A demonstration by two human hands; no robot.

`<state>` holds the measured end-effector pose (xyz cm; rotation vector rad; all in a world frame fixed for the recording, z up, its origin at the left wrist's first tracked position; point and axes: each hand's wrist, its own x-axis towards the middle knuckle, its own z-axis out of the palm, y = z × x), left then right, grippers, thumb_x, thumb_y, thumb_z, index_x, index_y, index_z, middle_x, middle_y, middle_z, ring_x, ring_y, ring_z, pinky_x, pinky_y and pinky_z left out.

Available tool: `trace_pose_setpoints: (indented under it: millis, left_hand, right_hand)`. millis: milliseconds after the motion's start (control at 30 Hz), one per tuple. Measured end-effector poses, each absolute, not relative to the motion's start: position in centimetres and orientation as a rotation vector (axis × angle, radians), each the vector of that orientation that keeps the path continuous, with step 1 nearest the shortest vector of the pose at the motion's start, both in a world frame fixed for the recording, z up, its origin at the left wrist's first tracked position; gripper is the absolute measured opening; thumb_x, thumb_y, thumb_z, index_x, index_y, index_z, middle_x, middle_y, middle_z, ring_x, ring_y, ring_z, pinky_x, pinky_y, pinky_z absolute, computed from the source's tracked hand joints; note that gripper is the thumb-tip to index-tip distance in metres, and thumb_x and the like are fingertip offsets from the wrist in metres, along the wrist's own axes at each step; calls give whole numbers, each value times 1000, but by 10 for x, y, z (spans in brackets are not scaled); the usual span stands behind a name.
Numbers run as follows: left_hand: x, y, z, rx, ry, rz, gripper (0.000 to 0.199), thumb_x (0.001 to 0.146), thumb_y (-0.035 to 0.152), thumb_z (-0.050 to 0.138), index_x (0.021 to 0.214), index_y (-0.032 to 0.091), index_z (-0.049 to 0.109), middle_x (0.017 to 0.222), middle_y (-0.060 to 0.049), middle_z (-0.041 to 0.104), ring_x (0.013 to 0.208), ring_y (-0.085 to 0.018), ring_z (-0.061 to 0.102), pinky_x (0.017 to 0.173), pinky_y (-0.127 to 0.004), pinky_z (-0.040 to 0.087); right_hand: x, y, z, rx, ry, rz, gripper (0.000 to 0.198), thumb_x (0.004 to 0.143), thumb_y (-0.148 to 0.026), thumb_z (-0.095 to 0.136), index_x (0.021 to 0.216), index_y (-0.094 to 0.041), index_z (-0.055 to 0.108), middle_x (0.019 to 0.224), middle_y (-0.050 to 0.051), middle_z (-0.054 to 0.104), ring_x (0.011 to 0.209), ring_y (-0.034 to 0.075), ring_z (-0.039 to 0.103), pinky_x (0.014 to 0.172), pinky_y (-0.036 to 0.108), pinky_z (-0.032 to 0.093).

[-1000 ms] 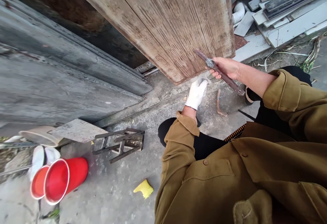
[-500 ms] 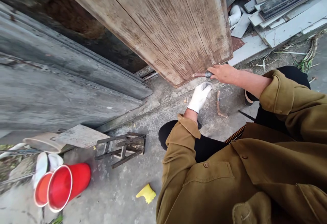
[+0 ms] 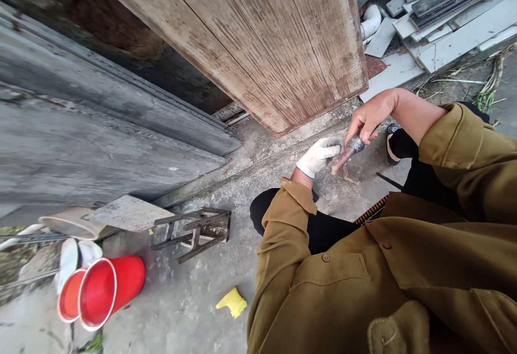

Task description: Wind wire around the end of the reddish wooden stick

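My right hand (image 3: 374,117), bare, is closed on a short wooden stick (image 3: 341,162) with grey wire (image 3: 356,144) wound round its upper part. The stick tilts, its pale cut end down and to the left. My left hand (image 3: 319,155), in a white glove, is beside the stick with its fingers curled together. What those fingers hold, if anything, is hidden. On the concrete just below lies a bent stick (image 3: 352,179), partly covered by the held one.
A worn wooden panel (image 3: 283,47) stands in front of me. White boards (image 3: 464,47) are piled right. At left are a grey board (image 3: 100,127), a small wooden stool frame (image 3: 197,233) and red buckets (image 3: 131,278). A yellow piece (image 3: 233,303) lies on the ground.
My right hand has drawn the wire-wound stick away from the panel's lower edge, down and toward me, and tilted it. My left hand has stayed nearly in place, slightly lower.
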<state>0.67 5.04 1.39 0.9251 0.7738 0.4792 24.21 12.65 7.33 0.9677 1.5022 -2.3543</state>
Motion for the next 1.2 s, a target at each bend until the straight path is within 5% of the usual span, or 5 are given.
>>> trace_pose_setpoints:
  millis: [167,367,833,1033,1200]
  left_hand:
    - [7,49,14,736,821,760,48,71,52,92,88,16,65,64,-1,66,51,-13,59,56,-28,50]
    - [7,55,17,656,884,935,43,94,60,70,95,17,67,77,-4,71,53,-11,60,63,-30,56]
    - [6,52,29,660,895,1081,31,99,50,63,92,20,67,64,2,60,48,-9,49,60,-28,52]
    - [7,49,25,770,879,1085,34,97,54,68,94,20,67,48,10,35,39,-5,28,55,-25,48]
    - [6,47,18,834,887,985,40,93,57,70,86,18,66,49,9,42,40,-6,37,57,-26,51]
  right_hand:
    - [240,117,78,1066,1515,-2755,35,71,-17,91,100,-9,72,70,-3,59,53,6,51,50,18,38]
    - [228,107,70,877,1644,-3002,53,78,-41,88,116,-13,63,72,-1,58,55,8,47,50,20,36]
    - [231,123,53,736,1711,-3196,56,82,-51,85,108,-14,52,77,-2,57,54,5,45,50,19,32]
    - [227,121,54,707,1689,-3300,54,84,-51,83,110,-17,49,73,-6,51,52,4,39,49,19,28]
    - [229,118,62,853,1694,-3405,55,83,-58,80,110,-20,51,68,-9,43,48,3,28,49,19,24]
